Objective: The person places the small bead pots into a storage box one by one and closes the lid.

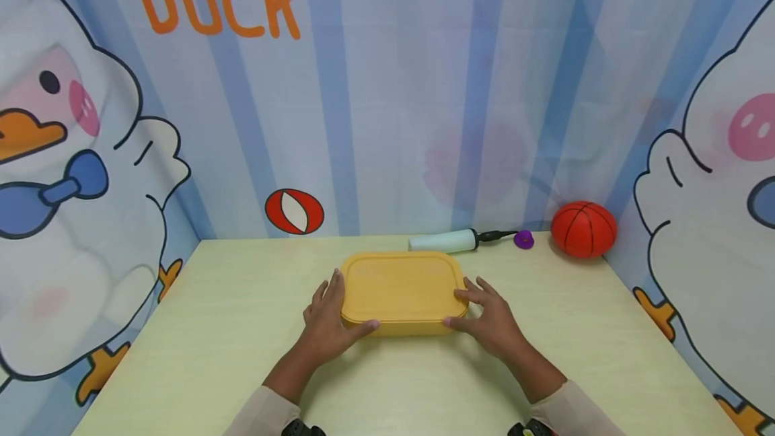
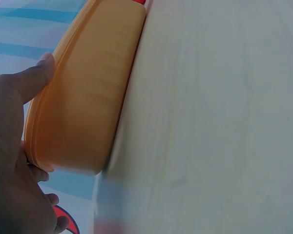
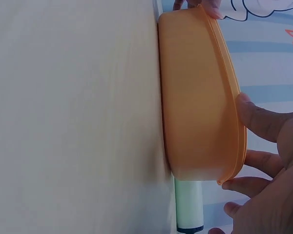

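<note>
A yellow lidded plastic container (image 1: 402,288) sits on the table in the middle of the head view, its lid on. My left hand (image 1: 323,325) grips its left end, thumb along the front lid edge and fingers at the left side. At the right front corner my right hand (image 1: 492,323) holds the lid rim between thumb and fingers. Seen low in the left wrist view, the container (image 2: 93,92) has a smooth side wall, with the left thumb (image 2: 41,68) on its rim. In the right wrist view, the right hand's fingertips meet the lid edge (image 3: 241,131). The container's contents are hidden.
Behind the container lies a pale green hand pump (image 1: 445,241) with a black nozzle. A small purple object (image 1: 523,239) is by the nozzle tip, and a red ball (image 1: 584,229) sits at the table's back right corner. A duck-printed curtain (image 1: 387,86) surrounds the table (image 1: 242,301).
</note>
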Demonstrator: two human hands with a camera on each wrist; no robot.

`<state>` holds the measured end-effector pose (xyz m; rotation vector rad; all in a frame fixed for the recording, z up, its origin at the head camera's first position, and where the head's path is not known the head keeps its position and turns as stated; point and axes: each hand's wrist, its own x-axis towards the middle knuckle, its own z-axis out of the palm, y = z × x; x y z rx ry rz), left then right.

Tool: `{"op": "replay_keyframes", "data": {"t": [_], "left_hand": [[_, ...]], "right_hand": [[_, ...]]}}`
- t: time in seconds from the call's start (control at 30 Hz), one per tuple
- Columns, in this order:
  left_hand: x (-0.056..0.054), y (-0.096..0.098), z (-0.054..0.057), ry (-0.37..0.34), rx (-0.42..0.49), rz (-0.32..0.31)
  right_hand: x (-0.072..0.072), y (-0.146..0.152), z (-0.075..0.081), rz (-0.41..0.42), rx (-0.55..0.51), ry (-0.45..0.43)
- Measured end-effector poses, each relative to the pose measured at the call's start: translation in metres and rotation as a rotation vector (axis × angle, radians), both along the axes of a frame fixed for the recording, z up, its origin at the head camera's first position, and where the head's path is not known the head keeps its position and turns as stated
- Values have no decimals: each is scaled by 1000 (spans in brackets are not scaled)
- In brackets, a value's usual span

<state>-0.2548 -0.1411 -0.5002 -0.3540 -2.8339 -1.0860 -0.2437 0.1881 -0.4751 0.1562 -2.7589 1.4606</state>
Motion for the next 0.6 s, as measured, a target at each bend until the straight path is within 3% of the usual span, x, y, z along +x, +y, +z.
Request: {"op": "replay_keyframes", "data": {"t": [0.6], "left_hand": [[-3,-3,-7,-29,20,-21]], "right_hand": [[-1,6,-6,-13,22,14]]}}
